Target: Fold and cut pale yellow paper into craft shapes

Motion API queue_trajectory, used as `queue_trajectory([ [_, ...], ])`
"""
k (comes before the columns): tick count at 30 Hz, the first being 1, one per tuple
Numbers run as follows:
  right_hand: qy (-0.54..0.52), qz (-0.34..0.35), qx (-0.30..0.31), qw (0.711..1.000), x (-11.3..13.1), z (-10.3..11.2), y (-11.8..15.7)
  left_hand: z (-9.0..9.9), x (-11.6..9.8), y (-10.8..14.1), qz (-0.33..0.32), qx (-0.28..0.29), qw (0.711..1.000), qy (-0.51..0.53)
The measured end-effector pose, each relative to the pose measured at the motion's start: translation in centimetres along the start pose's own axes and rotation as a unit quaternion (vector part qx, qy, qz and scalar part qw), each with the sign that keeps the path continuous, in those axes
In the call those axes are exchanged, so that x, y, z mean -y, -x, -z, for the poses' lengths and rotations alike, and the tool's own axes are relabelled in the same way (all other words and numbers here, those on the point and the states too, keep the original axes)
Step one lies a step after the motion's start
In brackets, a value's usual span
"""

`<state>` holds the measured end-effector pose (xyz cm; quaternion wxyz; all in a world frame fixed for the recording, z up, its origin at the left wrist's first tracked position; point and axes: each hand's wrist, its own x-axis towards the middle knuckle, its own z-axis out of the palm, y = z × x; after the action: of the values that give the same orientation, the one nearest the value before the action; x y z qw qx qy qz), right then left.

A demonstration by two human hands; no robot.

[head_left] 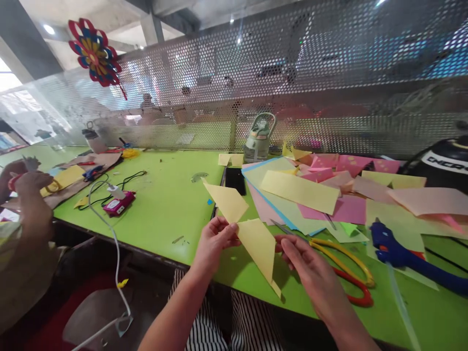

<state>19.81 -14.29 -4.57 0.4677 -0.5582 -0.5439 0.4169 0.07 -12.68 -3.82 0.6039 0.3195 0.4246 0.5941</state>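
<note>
A cut piece of yellow paper, bow-like with a narrow middle and pointed tips, is held up over the green table's front edge. My left hand pinches it at the narrow middle between thumb and fingers. At its right edge, my right hand has its fingers closed together, touching the paper's side. Scissors with one yellow and one red handle lie just right of that hand, their blades pointing left behind the fingers. A blue glue gun rests farther right.
Coloured paper sheets pile up at the right. A green-lidded bottle and a black phone stand and lie behind the hands. A pink power adapter with cables is left. Another person's hands hold scissors at the far left.
</note>
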Motion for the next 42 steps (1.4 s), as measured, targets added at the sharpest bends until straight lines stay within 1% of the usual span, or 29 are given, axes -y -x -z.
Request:
queue_trajectory([
  [4, 0.011, 0.005, 0.005, 1.0, 0.6, 0.5, -0.2, -0.3, 0.0, 0.5, 0.018, 0.006, 1.0, -0.005],
  [8, 0.025, 0.044, 0.003, 0.999, 2.4, 0.7, -1.2, -0.5, 0.4, 1.2, 0.047, 0.038, 0.998, -0.019],
  [10, 0.02, 0.051, 0.024, 0.998, 3.3, 0.5, -1.6, -0.6, 0.7, 1.6, 0.056, 0.064, 0.996, -0.029],
  [13, 0.0, 0.037, 0.061, 0.997, 4.1, 0.0, -1.8, -0.5, 1.1, 2.0, 0.054, 0.093, 0.993, -0.045],
  [16, -0.009, 0.032, 0.072, 0.997, 3.9, -0.4, -1.6, -0.3, 1.3, 2.3, 0.05, 0.101, 0.993, -0.047],
  [21, -0.02, 0.022, 0.07, 0.997, 3.3, -0.3, -1.5, -0.3, 1.4, 2.3, 0.053, 0.115, 0.991, -0.043],
  [30, -0.008, 0.032, 0.056, 0.998, 3.0, -0.4, -1.7, -0.7, 1.0, 2.3, 0.06, 0.108, 0.99, -0.064],
  [36, -0.022, 0.022, 0.063, 0.998, 2.9, -0.4, -1.6, -0.7, 1.1, 2.3, 0.057, 0.114, 0.989, -0.069],
  [39, -0.022, 0.016, 0.069, 0.997, 3.0, -0.1, -1.2, -0.5, 0.6, 2.0, 0.04, 0.106, 0.99, -0.078],
  [42, -0.013, -0.012, 0.1, 0.995, 2.7, 0.3, -0.5, -0.1, -0.6, 1.2, 0.026, 0.106, 0.988, -0.111],
])
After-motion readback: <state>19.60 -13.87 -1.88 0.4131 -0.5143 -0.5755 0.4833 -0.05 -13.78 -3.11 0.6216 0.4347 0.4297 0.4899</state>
